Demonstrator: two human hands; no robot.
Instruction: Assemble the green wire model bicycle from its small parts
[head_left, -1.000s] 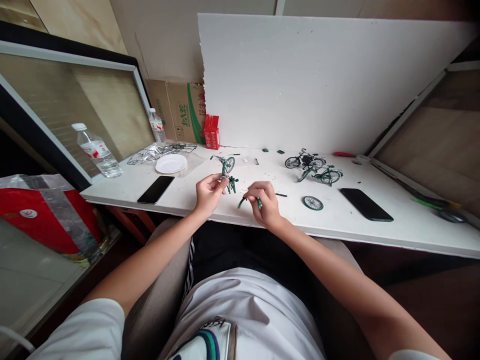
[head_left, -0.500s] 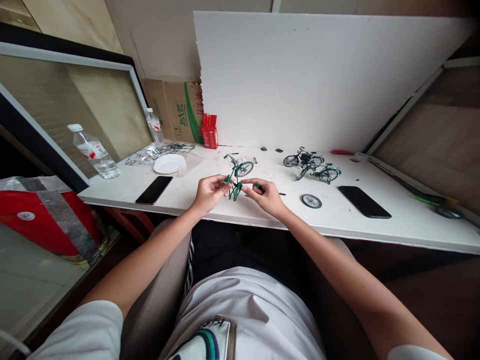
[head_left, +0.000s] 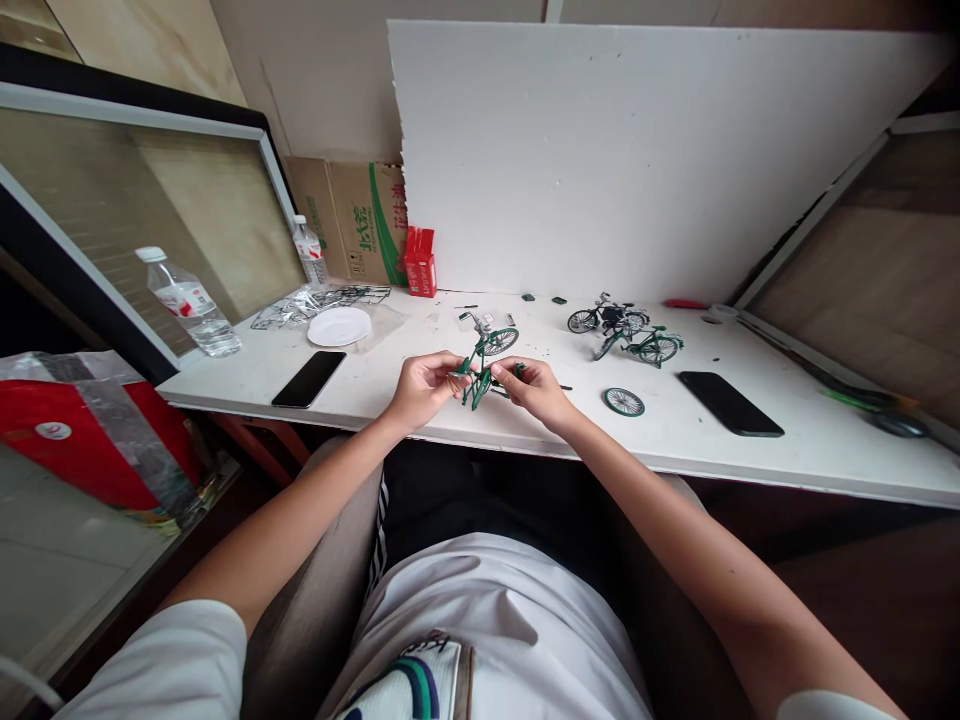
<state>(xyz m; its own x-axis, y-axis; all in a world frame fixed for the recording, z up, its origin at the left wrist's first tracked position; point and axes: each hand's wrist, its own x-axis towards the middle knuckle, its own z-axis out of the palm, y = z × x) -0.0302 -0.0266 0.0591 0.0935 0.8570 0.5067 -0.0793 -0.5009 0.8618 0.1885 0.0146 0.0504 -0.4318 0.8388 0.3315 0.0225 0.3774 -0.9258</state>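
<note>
A small green model bicycle (head_left: 481,372) is held over the white table, its one spoked wheel (head_left: 501,341) pointing away from me. My left hand (head_left: 429,388) pinches the frame near the saddle from the left side. From the right, my right hand (head_left: 534,390) has thumb and fingers closed on the lower frame, with a small green piece showing by its fingers. A loose green-rimmed wheel (head_left: 623,402) lies flat to the right of my hands. Further back stand a black model bicycle (head_left: 600,317) and a green model bicycle (head_left: 651,347), close together.
Two phones (head_left: 309,379) (head_left: 730,404) lie left and right on the table (head_left: 825,455). A white plate (head_left: 339,327), bottles (head_left: 196,305), black part frames, a red box (head_left: 421,262) and a carton (head_left: 352,225) are at the back left. A white board (head_left: 637,160) stands behind.
The held bicycle has shifted slightly right and turned, its front wheel moving right. My right hand's fingers have moved closer around the frame.
</note>
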